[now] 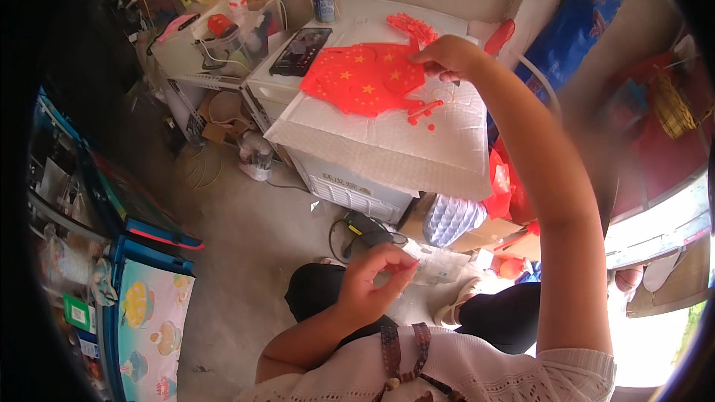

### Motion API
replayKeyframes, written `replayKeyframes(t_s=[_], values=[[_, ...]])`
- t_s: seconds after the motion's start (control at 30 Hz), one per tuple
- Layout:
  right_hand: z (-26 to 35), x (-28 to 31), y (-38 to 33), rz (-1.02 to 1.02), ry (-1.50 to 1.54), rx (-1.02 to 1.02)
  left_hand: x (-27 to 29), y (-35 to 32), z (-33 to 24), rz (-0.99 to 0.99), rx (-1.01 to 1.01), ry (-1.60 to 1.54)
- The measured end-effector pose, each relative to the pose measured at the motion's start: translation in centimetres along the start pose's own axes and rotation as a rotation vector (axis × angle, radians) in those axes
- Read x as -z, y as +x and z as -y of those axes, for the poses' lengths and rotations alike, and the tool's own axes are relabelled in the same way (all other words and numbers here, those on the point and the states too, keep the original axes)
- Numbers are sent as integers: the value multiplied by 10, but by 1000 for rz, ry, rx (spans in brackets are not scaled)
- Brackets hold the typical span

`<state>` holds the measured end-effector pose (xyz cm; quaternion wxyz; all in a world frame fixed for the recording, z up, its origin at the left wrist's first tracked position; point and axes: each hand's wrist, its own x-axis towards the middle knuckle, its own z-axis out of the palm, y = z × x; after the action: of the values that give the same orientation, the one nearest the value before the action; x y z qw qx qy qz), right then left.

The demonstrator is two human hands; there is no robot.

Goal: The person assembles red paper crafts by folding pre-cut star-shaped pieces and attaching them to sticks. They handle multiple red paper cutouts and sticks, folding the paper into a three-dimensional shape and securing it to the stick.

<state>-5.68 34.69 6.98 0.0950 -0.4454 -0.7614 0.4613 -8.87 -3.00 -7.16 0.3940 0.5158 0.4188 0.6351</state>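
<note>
Flags (365, 78), the red paper ones with yellow stars, lie fanned in a loose pile toward the far left of the counter (387, 145), on its white padded cover. Your right hand (447, 56) is over their right edge, fingers curled down and pinched on the rim of the top flag, so that grip is narrow and holding. Your left hand (372, 279) sits low over your lap, thumb and forefinger closed on something small; you cannot tell what from here. These flags look light and floppy, thin enough to crease or tear, and likely to slide on each other, so take 1 by its edge near a corner and peel it off flat. Red plastic sticks (424, 109) lie just right of the pile; they look stiff and light, so pinch 1 at its middle. A black tablet (302, 50) rests at the counter's far left corner, well apart.
</note>
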Motion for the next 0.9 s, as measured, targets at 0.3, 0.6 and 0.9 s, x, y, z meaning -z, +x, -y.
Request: replayKeyframes(t_s=[0.3, 0.6, 0.9], values=[[-10, -3, 26, 40, 651, 12, 30, 27, -75, -36, -322, 239], [27, -16, 3, -75, 814, 88, 66, 108, -90, -136, -245, 301], [27, -3, 15, -23, 964, 74, 86, 157, -85, -135, -186, 437]])
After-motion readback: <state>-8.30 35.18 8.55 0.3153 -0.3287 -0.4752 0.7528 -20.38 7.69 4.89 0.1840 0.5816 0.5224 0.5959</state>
